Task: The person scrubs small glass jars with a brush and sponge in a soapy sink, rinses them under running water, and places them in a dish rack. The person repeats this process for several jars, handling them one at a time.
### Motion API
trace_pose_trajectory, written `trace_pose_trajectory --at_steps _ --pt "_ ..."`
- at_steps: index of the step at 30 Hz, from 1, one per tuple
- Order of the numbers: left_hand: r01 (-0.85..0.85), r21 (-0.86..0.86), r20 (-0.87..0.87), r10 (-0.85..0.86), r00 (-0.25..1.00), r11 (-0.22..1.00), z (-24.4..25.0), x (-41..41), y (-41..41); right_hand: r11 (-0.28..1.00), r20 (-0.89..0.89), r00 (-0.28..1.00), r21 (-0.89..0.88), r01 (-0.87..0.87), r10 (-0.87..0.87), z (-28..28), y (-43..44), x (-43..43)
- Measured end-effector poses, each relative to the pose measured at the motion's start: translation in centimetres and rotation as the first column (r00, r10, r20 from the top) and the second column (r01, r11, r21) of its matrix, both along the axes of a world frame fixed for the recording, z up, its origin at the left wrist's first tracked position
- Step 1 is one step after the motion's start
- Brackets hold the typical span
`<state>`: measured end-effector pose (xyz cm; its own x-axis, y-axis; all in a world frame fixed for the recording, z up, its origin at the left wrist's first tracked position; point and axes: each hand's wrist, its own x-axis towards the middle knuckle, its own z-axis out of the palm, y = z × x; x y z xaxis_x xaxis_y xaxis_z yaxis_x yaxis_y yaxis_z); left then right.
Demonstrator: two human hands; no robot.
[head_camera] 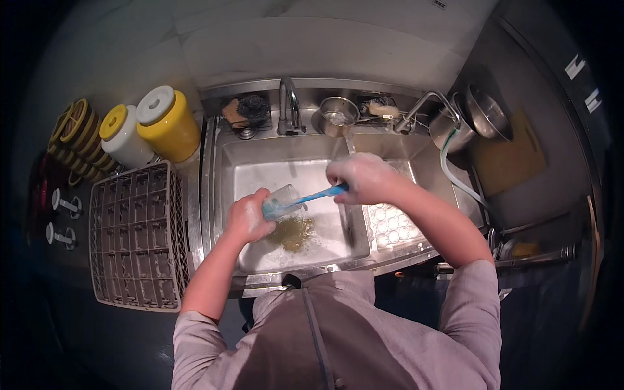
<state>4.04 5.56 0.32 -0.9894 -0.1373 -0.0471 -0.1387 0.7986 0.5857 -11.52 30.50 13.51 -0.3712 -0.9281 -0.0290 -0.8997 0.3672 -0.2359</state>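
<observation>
My left hand [247, 217] grips a clear drinking glass [288, 196] on its side, over the left basin of a stainless steel sink [253, 248]. In my right hand [364, 179] is the blue handle of a brush [319, 194], which reaches into the glass. Something blue-green shows at the closed end of the glass, probably the brush head. Soap suds coat both hands. Beneath the glass, a brownish-green patch of debris or residue [292, 233] lies on the basin floor.
A grey compartmented dishwasher rack [131, 239] sits left of the sink, near yellow [170, 126] and white [126, 144] lidded containers. Behind the basins stand two faucets [291, 107] [431, 105] and a small metal pot [338, 117]. Metal bowls [487, 114] lean at right.
</observation>
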Motion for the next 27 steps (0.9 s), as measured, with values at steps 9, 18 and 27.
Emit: trace_pose_trajectory --at_steps 9,18,27 --pt "0.064 -0.245 -0.050 -0.079 0.996 0.967 1.9 -0.4 -1.6 0.990 -0.042 0.999 0.137 0.023 -0.017 0.6 0.3 -4.6" --pt "0.110 -0.368 0.001 -0.118 0.993 0.923 5.2 -0.3 -4.1 0.898 0.192 0.976 -0.403 0.177 -0.106 -4.7 5.3 -3.8" --pt "0.067 -0.198 -0.008 -0.070 0.998 0.978 6.0 -0.8 -1.5 0.939 0.232 0.918 -0.047 0.341 -0.322 -2.6 3.1 -0.7"
